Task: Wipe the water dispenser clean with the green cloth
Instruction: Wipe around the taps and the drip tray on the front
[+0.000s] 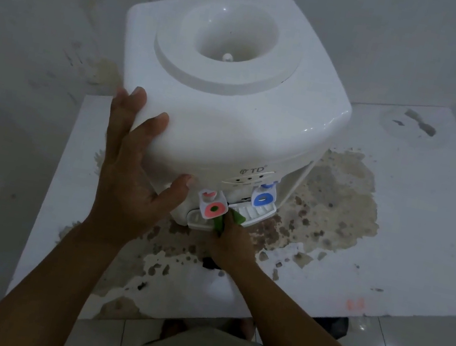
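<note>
L hand fingers spread on dispenser; R hand fingers clamp mostly-hidden green cloth.

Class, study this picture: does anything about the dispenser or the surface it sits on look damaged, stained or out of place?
Yes. The white tabletop carries a big brown blotchy stain spreading from under the water dispenser toward its front edge, as if the surface has peeled or soaked. The wall behind is stained too.

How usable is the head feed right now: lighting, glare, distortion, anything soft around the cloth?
Head view: dim, flat, bluish light; small glare spots on the water dispenser top and the floor tile at lower right; wide-angle bending toward the edges; green cloth under the right hand is soft and mostly hidden; left hand reads clearly.
</note>
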Action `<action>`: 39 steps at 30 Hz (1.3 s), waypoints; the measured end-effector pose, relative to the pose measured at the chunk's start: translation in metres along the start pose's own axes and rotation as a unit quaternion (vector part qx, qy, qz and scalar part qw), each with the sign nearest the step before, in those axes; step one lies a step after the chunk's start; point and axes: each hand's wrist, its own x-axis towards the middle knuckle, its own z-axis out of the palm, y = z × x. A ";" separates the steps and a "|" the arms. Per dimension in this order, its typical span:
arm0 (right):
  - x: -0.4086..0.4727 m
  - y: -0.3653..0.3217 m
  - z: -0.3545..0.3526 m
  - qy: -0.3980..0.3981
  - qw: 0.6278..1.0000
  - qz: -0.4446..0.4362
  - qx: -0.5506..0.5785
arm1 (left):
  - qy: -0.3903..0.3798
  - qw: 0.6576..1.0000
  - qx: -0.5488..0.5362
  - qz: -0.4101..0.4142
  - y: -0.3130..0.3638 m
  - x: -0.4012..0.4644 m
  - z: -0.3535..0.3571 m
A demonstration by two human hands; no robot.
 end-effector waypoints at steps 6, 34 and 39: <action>-0.012 0.020 0.001 -0.026 0.998 -0.006 -0.056 | 0.008 1.000 -0.001 0.011 0.000 0.002 0.001; -0.015 0.049 -0.030 0.095 0.994 -0.039 0.031 | 0.016 1.000 -0.002 0.009 0.003 0.002 0.003; -0.004 0.043 -0.030 0.034 0.992 -0.037 -0.117 | 0.022 1.000 0.000 0.014 0.001 0.002 0.004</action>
